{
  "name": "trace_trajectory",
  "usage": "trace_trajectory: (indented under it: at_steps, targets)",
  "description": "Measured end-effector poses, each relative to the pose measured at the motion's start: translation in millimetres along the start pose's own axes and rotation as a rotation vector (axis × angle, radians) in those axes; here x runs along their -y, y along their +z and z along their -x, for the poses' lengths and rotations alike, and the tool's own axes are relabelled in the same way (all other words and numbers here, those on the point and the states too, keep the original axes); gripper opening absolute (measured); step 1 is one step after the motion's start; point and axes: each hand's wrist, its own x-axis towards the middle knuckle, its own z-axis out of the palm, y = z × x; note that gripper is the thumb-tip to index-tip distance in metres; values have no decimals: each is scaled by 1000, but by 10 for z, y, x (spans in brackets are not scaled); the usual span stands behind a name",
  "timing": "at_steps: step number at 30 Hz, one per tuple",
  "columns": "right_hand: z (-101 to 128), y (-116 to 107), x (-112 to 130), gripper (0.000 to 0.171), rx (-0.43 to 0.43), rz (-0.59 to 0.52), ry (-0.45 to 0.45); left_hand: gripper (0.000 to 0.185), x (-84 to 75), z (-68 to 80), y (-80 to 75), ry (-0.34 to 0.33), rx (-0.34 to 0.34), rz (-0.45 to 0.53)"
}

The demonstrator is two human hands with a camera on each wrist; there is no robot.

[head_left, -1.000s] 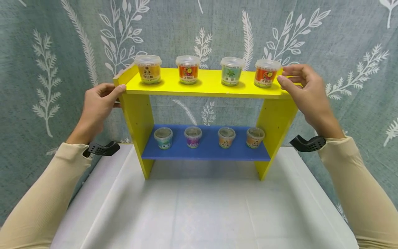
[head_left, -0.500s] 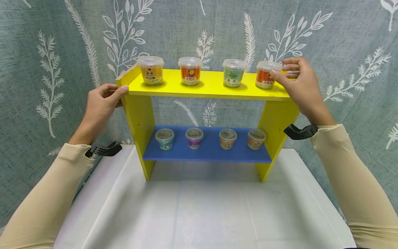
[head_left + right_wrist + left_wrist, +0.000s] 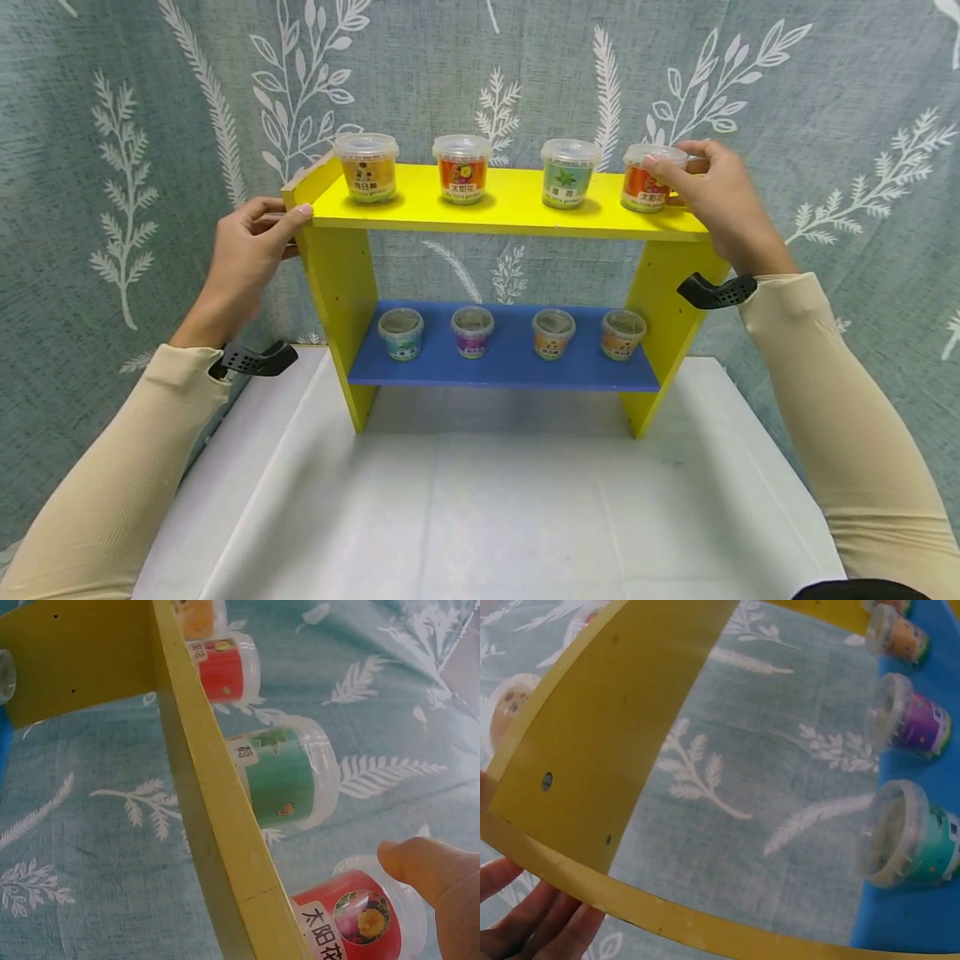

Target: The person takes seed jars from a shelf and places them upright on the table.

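The right hand (image 3: 723,204) grasps the red cup (image 3: 647,179) at the right end of the yellow shelf (image 3: 495,207), thumb on its clear lid. The left hand (image 3: 243,250) grips the shelf's left end. Three more cups (image 3: 462,169) stand in the same row, four (image 3: 472,331) on the blue board (image 3: 506,367) below.

Three lidded cups — yellow cup (image 3: 366,169), orange cup (image 3: 462,171), green cup (image 3: 568,174) — on top shelf. Four small cups (image 3: 472,332) on blue shelf (image 3: 510,373). White table (image 3: 487,517), leaf-print curtain (image 3: 150,100) behind.
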Motion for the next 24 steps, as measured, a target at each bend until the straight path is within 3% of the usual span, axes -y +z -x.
trace_trajectory:
  at_steps: [11,15,24]
  targets:
    - [-61,-28,22,89,37,-43,32,38,-20,17,-10,9,5,-3]
    - [-66,-22,32,85,35,-67,1,37,-22,17,-22,6,1,43]
    - [-16,-29,2,79,5,-103,-29,40,-7,16,-10,-7,12,3]
